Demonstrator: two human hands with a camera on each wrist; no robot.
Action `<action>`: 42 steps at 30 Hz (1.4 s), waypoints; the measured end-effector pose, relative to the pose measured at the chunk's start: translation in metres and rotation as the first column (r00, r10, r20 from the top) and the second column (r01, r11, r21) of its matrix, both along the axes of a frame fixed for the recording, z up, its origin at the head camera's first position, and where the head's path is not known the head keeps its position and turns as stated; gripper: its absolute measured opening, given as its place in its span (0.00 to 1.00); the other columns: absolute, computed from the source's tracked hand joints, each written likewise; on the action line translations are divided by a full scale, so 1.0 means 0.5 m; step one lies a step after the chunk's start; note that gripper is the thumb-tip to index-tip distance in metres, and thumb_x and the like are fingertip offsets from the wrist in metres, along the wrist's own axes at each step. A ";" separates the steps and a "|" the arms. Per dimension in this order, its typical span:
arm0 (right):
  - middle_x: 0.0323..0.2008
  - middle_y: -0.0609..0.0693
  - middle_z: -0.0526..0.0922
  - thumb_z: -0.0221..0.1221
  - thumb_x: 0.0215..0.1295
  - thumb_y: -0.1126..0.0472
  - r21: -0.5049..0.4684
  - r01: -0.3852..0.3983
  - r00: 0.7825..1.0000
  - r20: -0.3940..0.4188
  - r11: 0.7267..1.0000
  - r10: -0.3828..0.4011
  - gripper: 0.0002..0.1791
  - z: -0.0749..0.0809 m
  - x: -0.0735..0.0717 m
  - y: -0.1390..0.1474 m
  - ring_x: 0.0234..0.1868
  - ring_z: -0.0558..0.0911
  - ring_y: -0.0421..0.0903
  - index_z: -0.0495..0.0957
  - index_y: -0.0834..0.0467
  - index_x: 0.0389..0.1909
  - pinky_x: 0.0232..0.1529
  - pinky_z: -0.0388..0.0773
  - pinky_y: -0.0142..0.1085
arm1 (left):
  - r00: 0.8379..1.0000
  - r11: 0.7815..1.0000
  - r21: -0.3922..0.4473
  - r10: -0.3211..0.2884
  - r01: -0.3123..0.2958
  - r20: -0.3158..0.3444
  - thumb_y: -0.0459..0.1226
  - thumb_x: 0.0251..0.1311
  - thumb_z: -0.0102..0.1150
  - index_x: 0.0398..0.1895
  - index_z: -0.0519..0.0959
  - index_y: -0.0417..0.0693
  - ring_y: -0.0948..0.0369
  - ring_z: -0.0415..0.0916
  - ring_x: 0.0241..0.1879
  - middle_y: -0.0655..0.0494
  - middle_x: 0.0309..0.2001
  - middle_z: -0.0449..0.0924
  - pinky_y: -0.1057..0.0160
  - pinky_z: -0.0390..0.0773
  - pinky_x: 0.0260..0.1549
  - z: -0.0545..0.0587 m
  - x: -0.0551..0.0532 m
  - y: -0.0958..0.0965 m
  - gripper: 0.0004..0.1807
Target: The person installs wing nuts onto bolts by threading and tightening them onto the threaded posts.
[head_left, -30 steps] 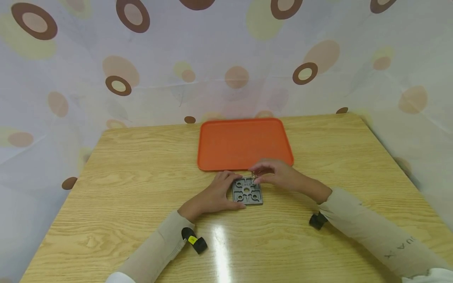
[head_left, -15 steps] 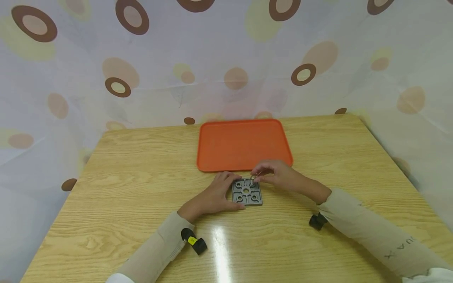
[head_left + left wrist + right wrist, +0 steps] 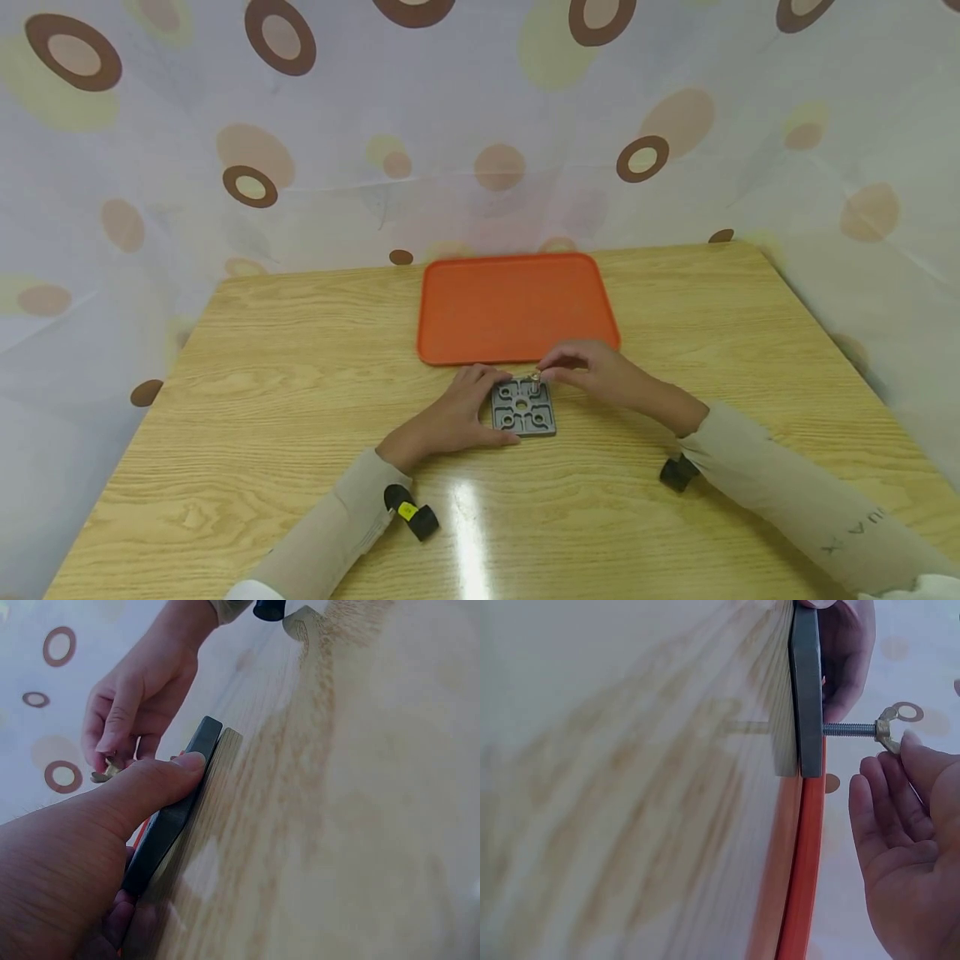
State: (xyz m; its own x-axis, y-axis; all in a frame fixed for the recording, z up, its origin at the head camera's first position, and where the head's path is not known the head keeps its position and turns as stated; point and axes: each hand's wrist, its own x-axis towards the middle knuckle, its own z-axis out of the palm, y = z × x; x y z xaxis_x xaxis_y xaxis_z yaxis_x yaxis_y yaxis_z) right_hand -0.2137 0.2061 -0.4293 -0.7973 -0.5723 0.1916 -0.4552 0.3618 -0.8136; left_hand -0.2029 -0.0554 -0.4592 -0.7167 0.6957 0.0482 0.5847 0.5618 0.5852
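Observation:
A square grey metal plate with round holes and raised ribs is on the wooden table. My left hand grips it by its edges, thumb on the near side and fingers on the far side. From the plate's far right corner rises a threaded bolt, upright to the plate's face. A brass-coloured wing nut sits at the bolt's top end, well above the plate. Thumb and index finger of my right hand pinch one wing of this nut, with the other fingers loosely curled below.
An orange tray lies just behind the plate, close to both hands. The wooden table reaches back to a white curtain with a circle print. Black wrist devices hang at both sleeves.
My right fingers have turned and shifted slightly right at the wing nut, leaving more of it in sight. The left hand and the plate have stayed in place.

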 end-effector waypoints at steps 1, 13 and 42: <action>0.38 0.42 0.82 0.58 0.63 0.58 0.007 0.007 1.000 -0.008 1.000 -0.007 0.06 0.000 0.001 0.002 0.41 0.80 0.42 0.81 0.52 0.40 0.44 0.75 0.36 | 1.000 1.000 0.000 0.000 0.000 -0.001 0.63 0.44 0.63 0.67 0.59 0.52 0.60 0.53 0.58 0.57 0.59 0.59 0.56 0.62 0.56 0.000 0.000 0.000 0.48; 0.37 0.48 0.83 0.58 0.63 0.60 0.024 0.002 1.000 0.013 1.000 -0.002 0.07 0.009 0.005 0.001 0.40 0.80 0.43 0.82 0.56 0.39 0.43 0.75 0.37 | 1.000 1.000 0.003 -0.002 0.002 -0.030 0.62 0.44 0.63 0.66 0.60 0.51 0.61 0.54 0.57 0.57 0.59 0.59 0.58 0.62 0.55 -0.003 0.000 -0.004 0.48; 0.47 0.54 0.80 0.60 0.61 0.62 0.005 -0.022 0.998 0.056 1.000 0.022 0.18 0.022 0.017 -0.016 0.47 0.78 0.48 0.76 0.65 0.50 0.49 0.73 0.39 | 1.000 1.000 0.009 -0.001 0.001 -0.001 0.64 0.44 0.63 0.66 0.59 0.53 0.61 0.53 0.58 0.60 0.58 0.59 0.57 0.62 0.55 -0.008 -0.002 0.000 0.48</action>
State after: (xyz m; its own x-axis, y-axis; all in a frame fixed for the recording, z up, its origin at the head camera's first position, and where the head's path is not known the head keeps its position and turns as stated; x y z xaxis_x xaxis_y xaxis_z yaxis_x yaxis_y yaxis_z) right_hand -0.2050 0.1980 -0.4180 -0.7937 -0.5909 0.1441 -0.4173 0.3567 -0.8358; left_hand -0.2039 -0.0556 -0.4633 -0.7158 0.6961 0.0552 0.5859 0.5558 0.5897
